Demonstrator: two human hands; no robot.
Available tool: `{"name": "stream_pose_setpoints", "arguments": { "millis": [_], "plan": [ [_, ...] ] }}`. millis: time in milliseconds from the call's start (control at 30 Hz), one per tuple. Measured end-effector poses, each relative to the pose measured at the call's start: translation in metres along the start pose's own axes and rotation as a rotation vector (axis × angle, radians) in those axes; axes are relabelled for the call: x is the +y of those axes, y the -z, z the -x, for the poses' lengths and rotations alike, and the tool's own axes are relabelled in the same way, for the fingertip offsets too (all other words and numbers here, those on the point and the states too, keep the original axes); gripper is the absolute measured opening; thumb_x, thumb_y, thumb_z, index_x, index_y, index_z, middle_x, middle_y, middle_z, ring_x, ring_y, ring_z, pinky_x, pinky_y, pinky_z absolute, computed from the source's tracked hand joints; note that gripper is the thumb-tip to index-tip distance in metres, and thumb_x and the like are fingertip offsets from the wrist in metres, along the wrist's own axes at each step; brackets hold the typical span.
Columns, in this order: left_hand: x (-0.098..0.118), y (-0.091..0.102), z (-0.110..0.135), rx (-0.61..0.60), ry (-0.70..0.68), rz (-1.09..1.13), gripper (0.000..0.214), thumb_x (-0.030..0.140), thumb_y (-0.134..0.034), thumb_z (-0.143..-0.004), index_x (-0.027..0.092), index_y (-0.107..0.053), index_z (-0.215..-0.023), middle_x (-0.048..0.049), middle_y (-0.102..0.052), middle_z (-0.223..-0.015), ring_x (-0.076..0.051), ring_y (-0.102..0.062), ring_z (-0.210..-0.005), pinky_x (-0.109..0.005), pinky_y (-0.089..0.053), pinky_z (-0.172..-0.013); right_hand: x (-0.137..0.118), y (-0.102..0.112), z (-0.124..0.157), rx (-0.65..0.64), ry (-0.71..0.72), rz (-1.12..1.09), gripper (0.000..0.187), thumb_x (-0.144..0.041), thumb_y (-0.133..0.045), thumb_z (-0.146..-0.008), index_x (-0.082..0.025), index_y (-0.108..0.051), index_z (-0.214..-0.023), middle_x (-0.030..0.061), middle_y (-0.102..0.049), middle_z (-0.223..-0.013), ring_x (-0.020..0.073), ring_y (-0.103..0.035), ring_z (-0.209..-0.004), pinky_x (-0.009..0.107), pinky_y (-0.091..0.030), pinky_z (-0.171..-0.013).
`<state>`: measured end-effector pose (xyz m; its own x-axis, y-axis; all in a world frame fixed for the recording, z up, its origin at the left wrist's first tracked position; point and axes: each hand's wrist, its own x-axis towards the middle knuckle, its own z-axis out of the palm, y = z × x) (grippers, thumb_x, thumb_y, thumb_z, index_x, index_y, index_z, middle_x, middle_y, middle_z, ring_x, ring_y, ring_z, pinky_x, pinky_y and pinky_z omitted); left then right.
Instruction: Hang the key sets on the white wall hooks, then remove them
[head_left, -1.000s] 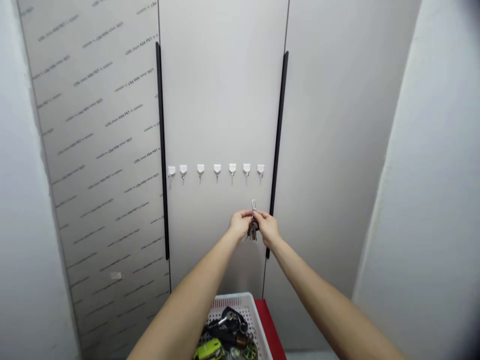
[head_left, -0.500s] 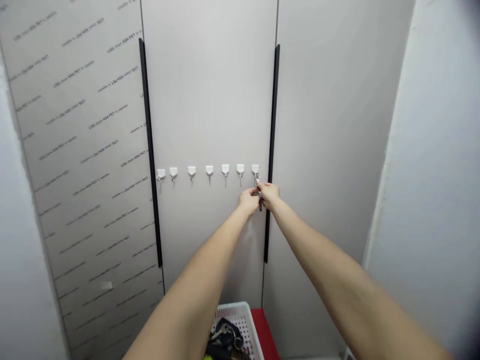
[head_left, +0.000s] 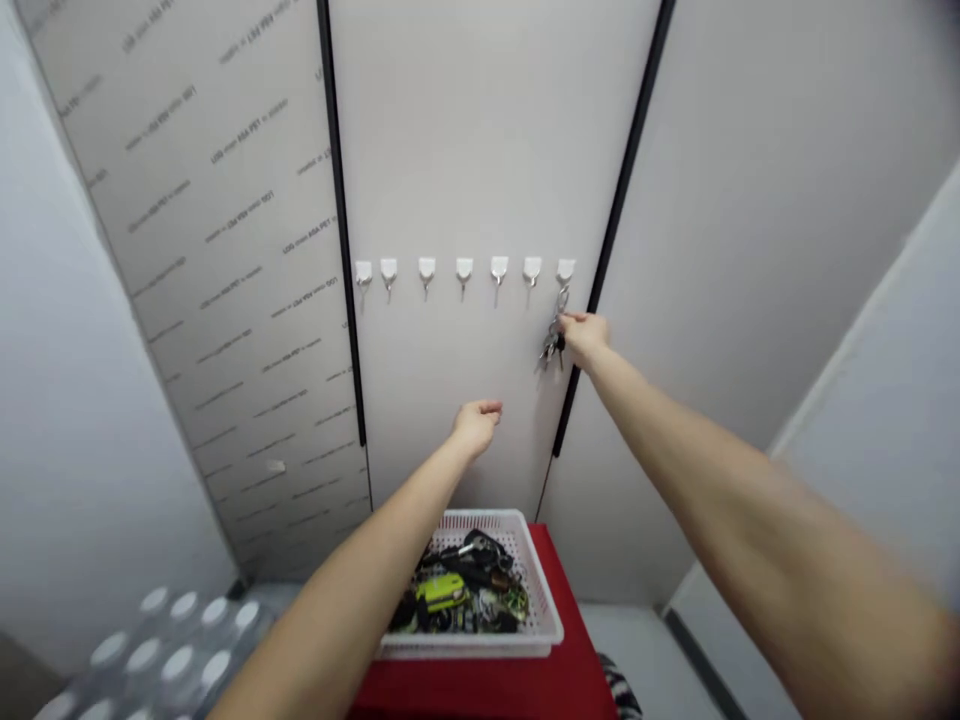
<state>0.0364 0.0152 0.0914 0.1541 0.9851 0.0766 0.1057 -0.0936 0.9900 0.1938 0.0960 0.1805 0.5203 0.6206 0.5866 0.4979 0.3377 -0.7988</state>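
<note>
My right hand (head_left: 586, 336) pinches the upper part of a bunch of keys (head_left: 550, 346) on a metal ring. Its silver clip (head_left: 562, 298) is just beneath the rightmost white hook (head_left: 565, 270); whether it hangs on the hook is too small to tell. Lower and further left, my left hand (head_left: 475, 426) is off the keys, its fingers stretched to the right with nothing seen in them. Below it stands a white plastic basket (head_left: 553, 632) holding more keys, fobs and a yellow-green item (head_left: 441, 592).
Several more white hooks (head_left: 464, 269) run in a row along the pale cabinet door (head_left: 450, 120). Long black handles (head_left: 341, 200) flank that door. The basket rests on a red surface (head_left: 487, 685). White bottle caps (head_left: 142, 655) show at lower left.
My left hand has come away from the keys and dropped down and left. The right hand stays at the keys. The view has tilted downward, showing more of the basket.
</note>
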Motion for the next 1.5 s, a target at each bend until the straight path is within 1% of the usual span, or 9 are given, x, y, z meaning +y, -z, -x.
{"name": "stream_pose_setpoints", "arguments": {
  "millis": [133, 333, 433, 633, 833, 1100, 1233, 1367, 1500],
  "plan": [
    [-0.047, 0.020, 0.029, -0.058, 0.055, -0.049, 0.029, 0.010, -0.038, -0.066, 0.009, -0.051, -0.092, -0.0098, -0.055, -0.093, -0.013, -0.051, -0.078, -0.024, -0.038, -0.069, 0.017, 0.008, 0.055, -0.003, 0.031, 0.066, 0.028, -0.018, -0.046, -0.059, -0.012, -0.054, -0.085, 0.0061, -0.057, -0.086, 0.0144, -0.050, -0.082, 0.029, -0.034, -0.076],
    [-0.104, 0.045, 0.105, -0.273, -0.120, -0.516, 0.025, 0.021, -0.042, -0.065, 0.015, -0.053, -0.087, -0.0037, -0.056, -0.087, -0.013, -0.048, -0.079, -0.024, -0.035, -0.072, 0.053, 0.027, 0.215, -0.826, 0.064, 0.125, 0.020, -0.022, -0.044, -0.063, -0.014, -0.057, -0.075, 0.0053, -0.060, -0.076, 0.0131, -0.053, -0.070, 0.026, -0.039, -0.067],
    [-0.111, 0.049, 0.135, -0.401, -0.217, -0.826, 0.029, 0.029, -0.052, -0.059, 0.019, -0.053, -0.086, -0.0024, -0.054, -0.089, -0.016, -0.045, -0.084, -0.027, -0.032, -0.075, 0.069, 0.032, 0.259, -1.005, 0.150, 0.217, 0.016, -0.017, -0.045, -0.062, -0.016, -0.058, -0.071, 0.0036, -0.059, -0.073, 0.0132, -0.051, -0.070, 0.025, -0.038, -0.067],
    [-0.116, 0.041, 0.136, -0.422, -0.277, -1.144, 0.014, 0.019, -0.044, -0.065, 0.020, -0.056, -0.073, -0.0025, -0.055, -0.080, -0.016, -0.045, -0.081, -0.030, -0.029, -0.073, 0.085, 0.033, 0.259, -1.033, 0.335, 0.489, 0.022, -0.018, -0.049, -0.059, -0.017, -0.057, -0.079, 0.0049, -0.054, -0.087, 0.0166, -0.043, -0.084, 0.026, -0.032, -0.074],
    [-0.115, 0.039, 0.130, -0.412, -0.279, -1.150, 0.015, 0.021, -0.042, -0.066, 0.020, -0.056, -0.073, -0.0021, -0.056, -0.080, -0.016, -0.044, -0.081, -0.029, -0.030, -0.071, 0.084, 0.032, 0.259, -1.053, 0.412, 0.647, 0.036, -0.021, -0.052, -0.056, -0.022, -0.050, -0.091, 0.0044, -0.046, -0.102, 0.0188, -0.037, -0.093, 0.029, -0.026, -0.077],
    [-0.108, 0.043, 0.127, -0.400, -0.264, -0.983, 0.017, 0.026, -0.042, -0.066, 0.021, -0.057, -0.072, -0.0021, -0.057, -0.075, -0.015, -0.047, -0.072, -0.024, -0.032, -0.065, 0.069, 0.025, 0.259, -1.068, 0.570, 0.777, 0.018, -0.016, -0.042, -0.061, -0.017, -0.056, -0.073, 0.0056, -0.051, -0.086, 0.0184, -0.040, -0.083, 0.029, -0.027, -0.071],
    [-0.105, 0.042, 0.108, -0.254, -0.237, -0.935, 0.020, 0.021, -0.038, -0.067, 0.019, -0.055, -0.078, -0.0026, -0.055, -0.080, -0.015, -0.046, -0.077, -0.023, -0.034, -0.067, 0.071, 0.026, 0.260, -1.035, 0.525, 0.822, 0.015, -0.018, -0.044, -0.059, -0.016, -0.058, -0.065, 0.0070, -0.052, -0.081, 0.0207, -0.040, -0.083, 0.032, -0.027, -0.070],
    [-0.113, 0.033, 0.090, -0.171, -0.281, -0.908, 0.028, 0.014, -0.044, -0.061, 0.018, -0.052, -0.087, -0.0038, -0.052, -0.089, -0.017, -0.042, -0.086, -0.027, -0.031, -0.076, 0.076, 0.031, 0.255, -1.012, 0.378, 0.647, 0.014, -0.016, -0.045, -0.056, -0.016, -0.058, -0.061, 0.0051, -0.053, -0.081, 0.0178, -0.042, -0.081, 0.027, -0.029, -0.068],
    [-0.121, 0.024, 0.076, -0.033, -0.246, -0.528, 0.051, 0.009, -0.044, -0.059, 0.017, -0.033, -0.109, -0.0047, -0.048, -0.098, -0.012, -0.043, -0.085, -0.025, -0.032, -0.077, 0.075, 0.036, 0.247, -0.979, 0.183, 0.362, 0.013, -0.017, -0.043, -0.059, -0.015, -0.056, -0.062, 0.0028, -0.055, -0.070, 0.0141, -0.046, -0.070, 0.023, -0.032, -0.063]
  ]
}}
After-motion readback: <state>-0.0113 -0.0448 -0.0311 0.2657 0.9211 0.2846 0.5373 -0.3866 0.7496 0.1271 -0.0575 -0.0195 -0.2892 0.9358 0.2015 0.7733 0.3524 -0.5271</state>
